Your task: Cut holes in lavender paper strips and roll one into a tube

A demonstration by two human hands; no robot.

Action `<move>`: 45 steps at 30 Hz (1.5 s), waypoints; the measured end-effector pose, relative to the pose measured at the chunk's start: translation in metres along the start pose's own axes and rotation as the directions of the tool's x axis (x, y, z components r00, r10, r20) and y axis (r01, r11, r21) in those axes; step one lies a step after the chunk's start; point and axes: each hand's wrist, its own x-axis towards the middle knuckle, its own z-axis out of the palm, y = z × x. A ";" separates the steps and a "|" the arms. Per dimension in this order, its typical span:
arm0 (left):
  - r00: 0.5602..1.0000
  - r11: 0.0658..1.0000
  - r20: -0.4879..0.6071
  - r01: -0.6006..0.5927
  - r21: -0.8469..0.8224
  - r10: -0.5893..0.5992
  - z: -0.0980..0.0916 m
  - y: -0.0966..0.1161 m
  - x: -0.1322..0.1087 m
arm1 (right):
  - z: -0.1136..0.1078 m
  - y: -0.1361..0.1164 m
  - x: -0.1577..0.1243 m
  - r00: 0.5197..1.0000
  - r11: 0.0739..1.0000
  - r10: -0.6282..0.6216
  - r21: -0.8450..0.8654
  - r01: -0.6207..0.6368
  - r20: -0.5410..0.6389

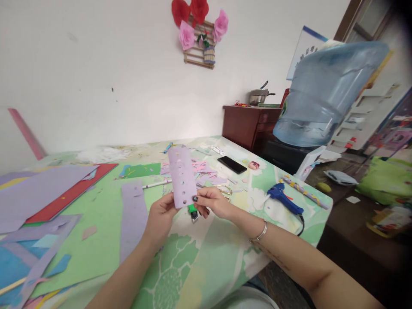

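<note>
Both hands hold a strip of light purple paper (182, 174) upright over the table; a row of small holes runs down it. My left hand (161, 216) pinches its lower left edge. At the lower right corner, my right hand (213, 201) grips it between thumb and fingers. Just below the strip lies a green and black tool (193, 213), partly hidden by the paper and my right hand. Gold-handled scissors (228, 189) show behind my right hand. Left of my hands, another purple strip (131, 219) lies on a large green sheet (99, 231).
Coloured sheets (51, 189) and scraps cover the table's left side. Pink and purple paper shreds (206, 171) lie behind the strip. To the right are a black phone (232, 164), a blue glue gun (286, 199) with its cord, and a decorated paper tube (304, 192). A large water bottle (325, 94) stands beyond.
</note>
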 end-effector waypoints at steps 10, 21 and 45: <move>0.989 0.780 -0.130 0.029 0.625 0.068 -0.016 -0.016 0.009 | -0.014 0.010 0.004 0.995 0.997 -0.034 -0.075 0.027 -0.090; 0.995 0.989 0.099 0.041 -0.140 -0.027 -0.006 -0.007 0.007 | -0.009 0.014 0.002 1.000 0.949 -0.003 -0.314 -0.006 -0.027; 0.995 0.995 0.041 0.094 -0.013 -0.093 -0.005 -0.007 0.005 | -0.006 0.013 0.000 0.998 0.900 -0.029 -0.433 0.050 0.055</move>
